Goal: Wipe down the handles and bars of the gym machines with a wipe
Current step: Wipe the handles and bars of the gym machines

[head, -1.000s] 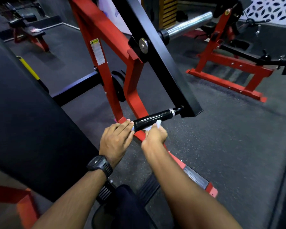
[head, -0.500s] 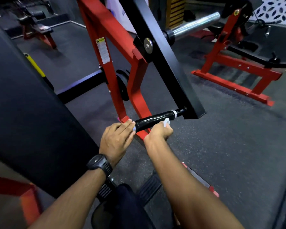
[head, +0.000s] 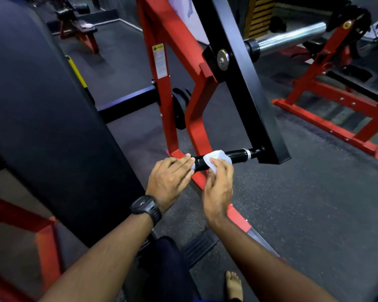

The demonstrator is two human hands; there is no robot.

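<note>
Where the glossy black handle (head: 214,159) juts sideways from the foot of the black arm (head: 244,79), lies a thin white wipe (head: 215,159), draped over the top of the cylinder near its middle and crumpled at its lower edge. Pinching that wipe from below, the right hand (head: 218,184), fingers curled narrow against the handle, thumb side pressed to the cloth. Cupped over the handle's free end, the left hand (head: 169,180), fingers together and nearly flat, fingertips touching the black surface just beside the wipe; whether it grips cannot be told. On the left wrist, a matte black watch (head: 145,207). At the handle's far end, a narrow silver ring (head: 248,154) before the arm. Behind, a painted red frame (head: 177,68) of square tubing carrying a white label (head: 160,61), and a smooth chrome sleeve (head: 290,39) pointing right. Filling the left, a broad dark pad (head: 42,116) with rounded top, dull and slightly grained. Underneath, speckled rubber floor (head: 303,192). No containers in view.
</note>
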